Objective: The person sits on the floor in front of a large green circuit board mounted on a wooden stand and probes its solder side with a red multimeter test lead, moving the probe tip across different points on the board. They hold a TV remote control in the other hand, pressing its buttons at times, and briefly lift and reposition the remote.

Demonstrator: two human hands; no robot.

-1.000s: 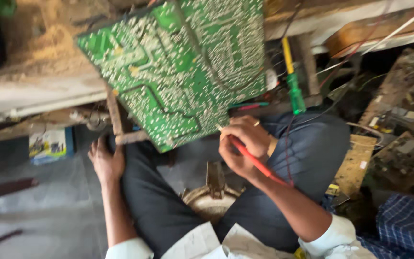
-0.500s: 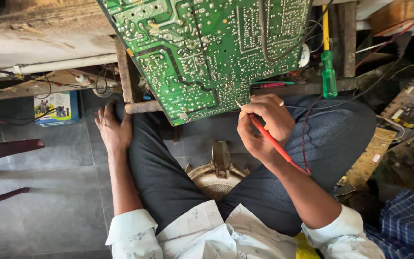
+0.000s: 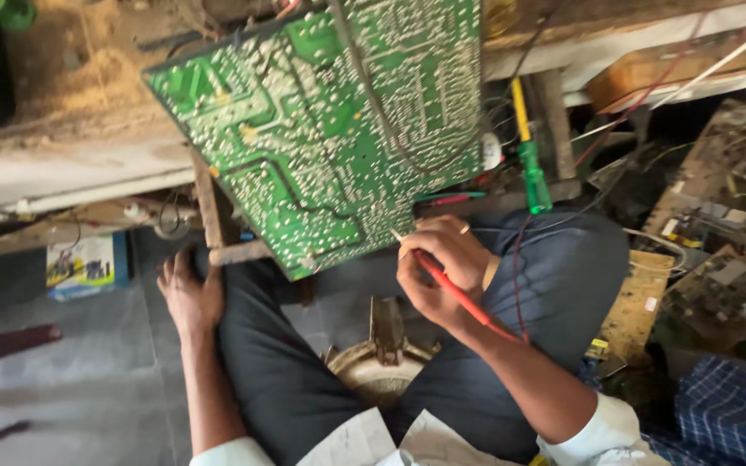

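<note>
Board (image 3: 330,129) shifted left | right hand (image 3: 438,267) grips probe (image 3: 459,298) | tip blurred

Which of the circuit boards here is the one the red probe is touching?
The big green board propped over the knees, solder side showing; the brownish boards lie untouched at the right.

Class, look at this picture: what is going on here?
A seated person's right hand holds a red test probe, its tip at the lower edge of a large green circuit board turned solder side up. The left hand rests open on the knee. A green screwdriver lies beside the board.
</note>
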